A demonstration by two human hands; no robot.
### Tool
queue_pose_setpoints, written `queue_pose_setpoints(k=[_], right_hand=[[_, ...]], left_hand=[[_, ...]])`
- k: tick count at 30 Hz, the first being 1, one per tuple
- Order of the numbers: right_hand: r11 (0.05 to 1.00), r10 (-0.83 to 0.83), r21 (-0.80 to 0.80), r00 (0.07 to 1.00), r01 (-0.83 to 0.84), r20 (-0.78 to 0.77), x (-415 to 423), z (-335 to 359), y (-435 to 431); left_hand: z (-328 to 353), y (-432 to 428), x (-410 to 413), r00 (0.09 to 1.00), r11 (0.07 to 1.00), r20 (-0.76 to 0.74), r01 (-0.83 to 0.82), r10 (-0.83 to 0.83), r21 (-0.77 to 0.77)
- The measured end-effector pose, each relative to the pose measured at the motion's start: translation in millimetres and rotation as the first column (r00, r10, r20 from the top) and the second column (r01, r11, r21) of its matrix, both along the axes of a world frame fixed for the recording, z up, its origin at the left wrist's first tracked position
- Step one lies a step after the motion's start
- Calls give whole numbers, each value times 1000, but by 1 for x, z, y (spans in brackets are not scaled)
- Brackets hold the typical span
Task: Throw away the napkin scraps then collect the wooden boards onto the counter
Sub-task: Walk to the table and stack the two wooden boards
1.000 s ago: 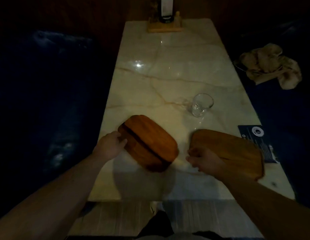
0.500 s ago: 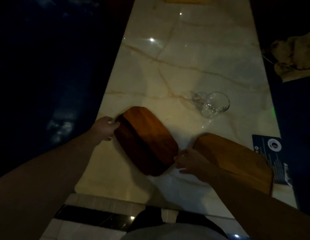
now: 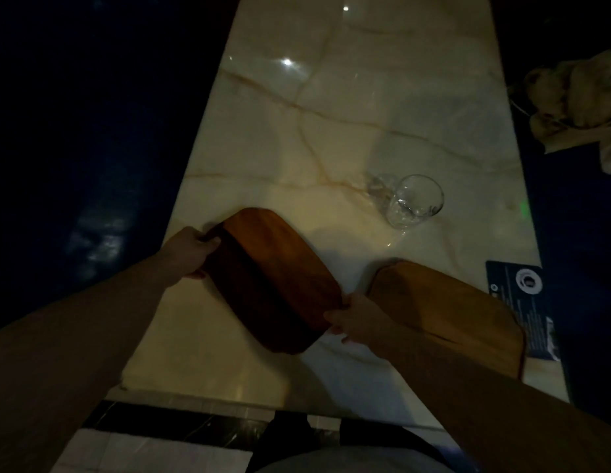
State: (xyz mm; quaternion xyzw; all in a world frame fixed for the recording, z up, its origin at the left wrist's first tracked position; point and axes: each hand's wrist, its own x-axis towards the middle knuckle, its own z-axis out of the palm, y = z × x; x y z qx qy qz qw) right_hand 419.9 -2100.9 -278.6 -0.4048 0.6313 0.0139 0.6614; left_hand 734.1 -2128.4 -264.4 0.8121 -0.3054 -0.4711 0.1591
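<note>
- left hand (image 3: 189,252) clamps the far-left end of the dark board (image 3: 275,278)
- right hand (image 3: 357,320) pinches its near-right corner; light board (image 3: 447,312) under that forearm
- risk: lifting could swing the board into the glass (image 3: 415,201) beyond the right hand on the counter (image 3: 331,131)

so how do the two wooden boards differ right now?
The darker board is gripped at both ends, left hand and right hand; the lighter board is untouched. The darker board sits left of centre, the lighter board by the right edge, partly behind the right forearm. Both are rounded wood.
</note>
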Motion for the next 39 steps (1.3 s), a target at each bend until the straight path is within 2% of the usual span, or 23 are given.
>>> queue_pose_setpoints(k=[2, 5, 9, 12, 15, 17, 21, 26, 32, 39], right_hand=[[1000, -27, -16, 1000, 27, 6, -3, -1, 3], [986, -165, -27, 986, 166, 31, -11, 5, 5], [947, -270, -176, 963, 270, 23, -53, 13, 8], [898, -398, -172, 914, 405, 79, -94, 21, 9], [859, -413, -352, 909, 372, -48, -139, 27, 8], [828, -457, -405, 886, 387, -86, -171, 29, 8], [752, -591, -351, 807, 558, 18, -214, 37, 13], [689, -669, -321, 741, 650, 65, -250, 27, 26], [715, -623, -310, 772, 627, 126, -269, 16, 32], [825, -484, -363, 873, 433, -59, -274, 6, 21]], left_hand=[[0, 2, 3, 999, 999, -2, 39, -39, -1], [4, 7, 3, 996, 997, -56, 62, -64, -36], [13, 14, -30, 991, 993, -117, 59, -71, -102], [16, 17, -67, 986, 986, -126, 93, -110, -135], [11, 15, -109, 974, 977, -139, 157, -177, -142], [6, 10, -141, 952, 963, -168, 234, -255, -136], [-4, 8, -191, 928, 948, -210, 283, -309, -145], [-17, 20, -240, 929, 952, -208, 288, -305, -108], [-26, 33, -265, 968, 974, -128, 206, -217, -98], [-28, 39, -264, 978, 985, -115, 169, -174, -45]])
